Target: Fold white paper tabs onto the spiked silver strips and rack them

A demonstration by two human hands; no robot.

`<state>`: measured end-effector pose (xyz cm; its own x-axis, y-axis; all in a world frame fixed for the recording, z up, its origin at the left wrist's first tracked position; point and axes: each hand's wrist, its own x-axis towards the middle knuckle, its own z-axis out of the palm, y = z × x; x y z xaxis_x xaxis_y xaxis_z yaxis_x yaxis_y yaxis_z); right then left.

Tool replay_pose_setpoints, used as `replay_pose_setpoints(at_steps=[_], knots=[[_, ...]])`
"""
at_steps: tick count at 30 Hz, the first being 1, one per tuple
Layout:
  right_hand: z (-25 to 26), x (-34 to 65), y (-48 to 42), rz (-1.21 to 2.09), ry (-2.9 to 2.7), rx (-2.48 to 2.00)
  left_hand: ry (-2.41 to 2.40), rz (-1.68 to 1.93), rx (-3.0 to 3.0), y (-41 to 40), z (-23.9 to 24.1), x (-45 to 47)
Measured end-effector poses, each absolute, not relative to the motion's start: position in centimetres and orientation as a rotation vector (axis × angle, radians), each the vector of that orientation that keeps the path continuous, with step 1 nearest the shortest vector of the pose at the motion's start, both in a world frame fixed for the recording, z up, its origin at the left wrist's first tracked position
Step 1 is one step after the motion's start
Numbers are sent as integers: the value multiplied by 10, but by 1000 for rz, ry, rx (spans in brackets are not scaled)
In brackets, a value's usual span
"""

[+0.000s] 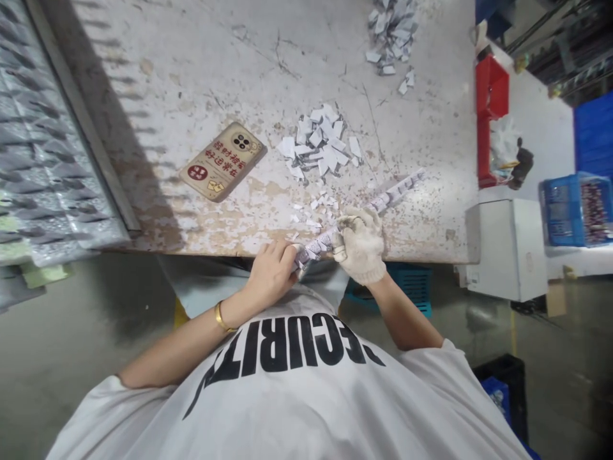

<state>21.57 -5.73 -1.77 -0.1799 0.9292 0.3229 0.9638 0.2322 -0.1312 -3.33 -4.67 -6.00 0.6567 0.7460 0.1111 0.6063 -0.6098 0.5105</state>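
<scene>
My left hand (271,271) is bare, with a gold bangle on the wrist, and it grips the near end of a long folded strip of printed white paper (383,206). My right hand (359,246) wears a white knit glove with soiled fingertips and pinches the same strip a little farther along. Something dark shows at the glove's fingertips, too small to identify. Small paper scraps (313,211) lie on the worn table (143,64) just beyond my hands. Past them sit a heap of cut paper pieces (316,140) and a phone in a printed tan case (223,161).
A second heap of paper pieces (390,38) lies at the table's far side. Beyond the right edge stand a red crate (491,115), a white box (507,249) and a blue crate (577,207). A stack of silvery packaging (48,147) lies along the left edge.
</scene>
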Motion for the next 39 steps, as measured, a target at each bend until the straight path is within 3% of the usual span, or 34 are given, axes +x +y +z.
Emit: replay_pose_setpoints(at_steps=[18, 26, 32, 39], knots=[[3, 210, -45, -261, -2424, -1676, 1070, 726, 2455, -51, -75, -30], [2, 221, -35, -7, -2446, -1798, 1083, 620, 2395, -53, -76, -30], [9, 211, -41, -178, -2474, -1753, 1085, 598, 2351, -54, -75, -30], [9, 212, -40, -36, -2476, -1860, 1100, 559, 2363, -53, -74, -30]])
